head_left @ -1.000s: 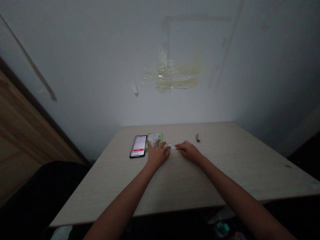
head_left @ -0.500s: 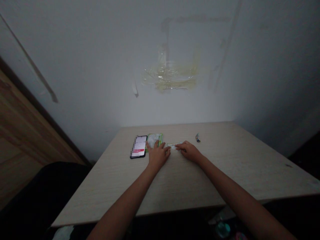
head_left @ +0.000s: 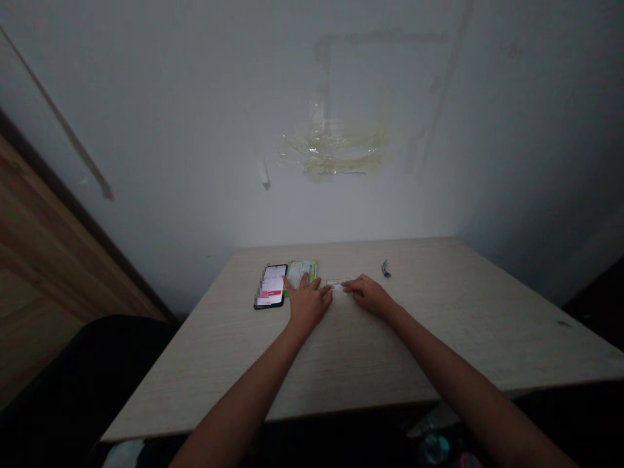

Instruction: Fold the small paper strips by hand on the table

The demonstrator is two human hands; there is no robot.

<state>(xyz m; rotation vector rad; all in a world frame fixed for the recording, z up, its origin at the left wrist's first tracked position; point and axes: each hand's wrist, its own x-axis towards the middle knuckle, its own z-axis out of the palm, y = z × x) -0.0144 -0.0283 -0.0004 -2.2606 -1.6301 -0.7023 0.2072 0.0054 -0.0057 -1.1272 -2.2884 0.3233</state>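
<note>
Between my hands lies a small, pale printed paper strip [head_left: 335, 283] with greenish edges, flat on the table. My left hand [head_left: 307, 304] rests palm down with its fingers spread; its fingertips lie over the near edge of a green-and-white printed booklet or packet [head_left: 303, 267], and its thumb side comes up to the strip's left end. My right hand [head_left: 373, 296] has its fingers curled and pressed together on the strip's right end, covering part of it. Left of the booklet lies a phone [head_left: 271, 286] with a lit screen, near my left fingertips.
A small crumpled wrapper [head_left: 386, 268] lies beyond my right hand. The pale wooden table [head_left: 361, 364] meets a grey wall [head_left: 195, 130] bearing peeling clear tape [head_left: 336, 153]. A dark chair-like shape [head_left: 97, 364] stands at the left. Below the front edge, a bottle-like object [head_left: 433, 448] shows dimly.
</note>
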